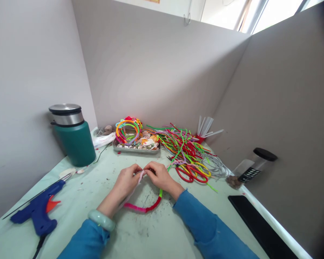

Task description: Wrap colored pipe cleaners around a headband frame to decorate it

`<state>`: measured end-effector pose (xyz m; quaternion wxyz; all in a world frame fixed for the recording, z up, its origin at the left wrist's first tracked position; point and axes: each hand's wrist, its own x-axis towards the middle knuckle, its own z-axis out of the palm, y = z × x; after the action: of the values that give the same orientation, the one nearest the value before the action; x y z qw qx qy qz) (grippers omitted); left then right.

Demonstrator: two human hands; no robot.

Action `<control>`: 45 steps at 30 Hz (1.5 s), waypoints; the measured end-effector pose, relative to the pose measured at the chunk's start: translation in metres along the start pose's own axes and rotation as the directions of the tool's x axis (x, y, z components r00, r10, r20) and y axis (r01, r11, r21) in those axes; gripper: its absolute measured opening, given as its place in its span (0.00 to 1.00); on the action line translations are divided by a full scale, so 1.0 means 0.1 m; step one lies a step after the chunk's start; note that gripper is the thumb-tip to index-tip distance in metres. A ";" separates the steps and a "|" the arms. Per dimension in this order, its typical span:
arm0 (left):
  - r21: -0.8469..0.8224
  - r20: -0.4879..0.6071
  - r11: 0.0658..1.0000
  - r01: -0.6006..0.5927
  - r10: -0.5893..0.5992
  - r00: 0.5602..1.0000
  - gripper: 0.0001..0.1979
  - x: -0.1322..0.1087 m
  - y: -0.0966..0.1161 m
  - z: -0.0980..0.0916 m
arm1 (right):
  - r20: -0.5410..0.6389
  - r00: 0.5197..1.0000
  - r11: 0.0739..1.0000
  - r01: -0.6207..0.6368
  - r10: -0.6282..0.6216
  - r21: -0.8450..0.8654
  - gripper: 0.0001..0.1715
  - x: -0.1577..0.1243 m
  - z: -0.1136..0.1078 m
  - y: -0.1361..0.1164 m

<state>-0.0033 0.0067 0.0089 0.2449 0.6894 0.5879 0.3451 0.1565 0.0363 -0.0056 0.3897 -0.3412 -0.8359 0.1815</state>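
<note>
Both hands meet over the middle of the table, fingertips pinched close together. My left hand (126, 180) grips a pale pink pipe cleaner (139, 178) near the top of a ring. My right hand (160, 175) pinches the same ring just beside it. The ring is a hoop wrapped in coloured pipe cleaner (153, 206), with hot pink, red and bright green sections along its lower side. Its left side runs behind my left wrist, and the fingers hide the exact spot being pinched.
A metal tray (136, 151) holds finished colourful rings and buttons. Right of it lie a pile of pipe cleaners (182, 144), red-handled scissors (191, 173) and white glue sticks (205, 126). A blue glue gun (40, 208), green flask (75, 144), clear jar (251, 169) and black strip (259, 223) stand around.
</note>
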 end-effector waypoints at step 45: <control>0.184 -0.024 0.967 -0.175 0.182 0.983 0.12 0.03 -0.06 0.01 | -0.024 0.994 0.993 -0.107 0.108 0.045 0.06 0.01 0.02 -0.03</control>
<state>-0.0064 0.0110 0.0047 0.1372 0.7517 0.5572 0.3250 0.1535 0.0348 -0.0046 0.3977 -0.3794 -0.8070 0.2160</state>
